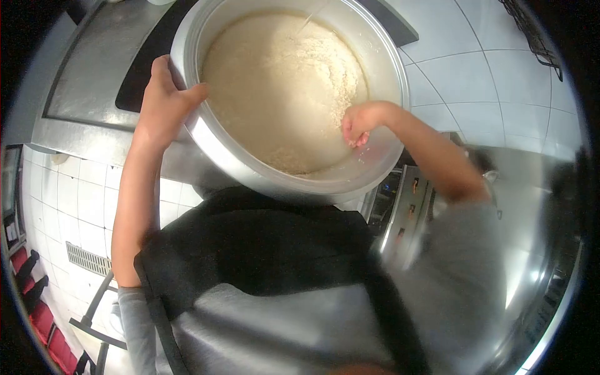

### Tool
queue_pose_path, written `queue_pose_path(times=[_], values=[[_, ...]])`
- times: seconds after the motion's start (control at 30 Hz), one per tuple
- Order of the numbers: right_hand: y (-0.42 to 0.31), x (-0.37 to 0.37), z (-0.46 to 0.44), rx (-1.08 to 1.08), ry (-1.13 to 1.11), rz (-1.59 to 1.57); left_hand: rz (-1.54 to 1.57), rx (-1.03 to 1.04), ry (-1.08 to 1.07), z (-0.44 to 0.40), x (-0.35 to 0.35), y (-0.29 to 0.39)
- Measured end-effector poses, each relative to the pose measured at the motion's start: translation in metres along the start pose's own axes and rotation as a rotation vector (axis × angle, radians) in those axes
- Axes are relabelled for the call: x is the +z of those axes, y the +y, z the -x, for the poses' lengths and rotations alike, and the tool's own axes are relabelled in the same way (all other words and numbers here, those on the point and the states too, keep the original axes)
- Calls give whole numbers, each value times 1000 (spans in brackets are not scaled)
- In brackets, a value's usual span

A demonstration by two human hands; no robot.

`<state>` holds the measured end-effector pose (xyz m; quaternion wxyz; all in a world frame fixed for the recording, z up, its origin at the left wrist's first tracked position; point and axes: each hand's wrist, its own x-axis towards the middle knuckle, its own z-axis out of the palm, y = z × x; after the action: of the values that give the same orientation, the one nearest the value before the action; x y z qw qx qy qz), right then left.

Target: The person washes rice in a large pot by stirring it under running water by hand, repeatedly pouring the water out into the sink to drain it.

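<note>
A large, round metal pot (209,140) tilts toward me, holding cloudy water and pale rice (340,75). The rice shows mostly along the right side, with a smaller patch near the front edge. My left hand (167,103) grips the pot's left rim, thumb over the edge and fingers on the outside. Inside the pot, at the right wall, my right hand (362,123) is closed with its fingers curled. Grains cling around its fingertips; how much rice lies within the fist is hidden. A thin stream of water (307,24) falls into the pot at the top.
A steel counter (94,75) lies to the left of the pot, with a dark panel beside it. At right are a stove-like unit with knobs (412,206) and a steel surface (531,206). A floor drain grate (87,258) is at lower left.
</note>
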<state>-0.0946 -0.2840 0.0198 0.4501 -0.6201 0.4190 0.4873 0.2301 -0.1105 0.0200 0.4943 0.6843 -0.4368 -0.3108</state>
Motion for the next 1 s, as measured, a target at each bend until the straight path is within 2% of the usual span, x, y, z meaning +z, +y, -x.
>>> queue_pose_path(times=[0.1, 0.2, 0.3, 0.4, 0.5, 0.6, 0.67, 0.73, 0.77, 0.83, 0.9, 0.93, 1.0], values=[[5, 3, -16, 42, 139, 237, 11, 3, -8, -4, 1, -3], [0, 26, -14, -34, 365, 822, -5, -10, -24, -4, 1, -2], [-26, 47, 26, -304, 178, 287, -29, -63, -23, 0, 0, 9], [10, 31, 54, -398, 397, 87, -18, -61, -16, -1, 3, 11], [14, 42, 73, -29, 436, 594, 2, -28, -10, -3, 4, 3], [-27, 60, 86, -64, 111, 701, 72, 7, -18, -5, 6, -1], [-43, 77, 72, -303, 2, 361, 171, 11, -37, -9, 7, -12], [-70, 92, 49, -476, 48, 204, 241, -57, -40, -4, 10, -2], [-87, 94, 40, -488, 130, 147, 274, -90, -45, -3, 9, 3], [-131, 94, 31, -606, 244, -137, 315, -98, -35, -6, 8, -4], [-178, 92, 6, -782, 151, -712, 290, -152, -44, -4, 3, 1], [-194, 82, -14, -844, 23, -1051, 274, -174, -49, -1, 3, 3], [-226, 40, 3, -563, -273, -1456, 250, -168, -45, 0, 3, 4]])
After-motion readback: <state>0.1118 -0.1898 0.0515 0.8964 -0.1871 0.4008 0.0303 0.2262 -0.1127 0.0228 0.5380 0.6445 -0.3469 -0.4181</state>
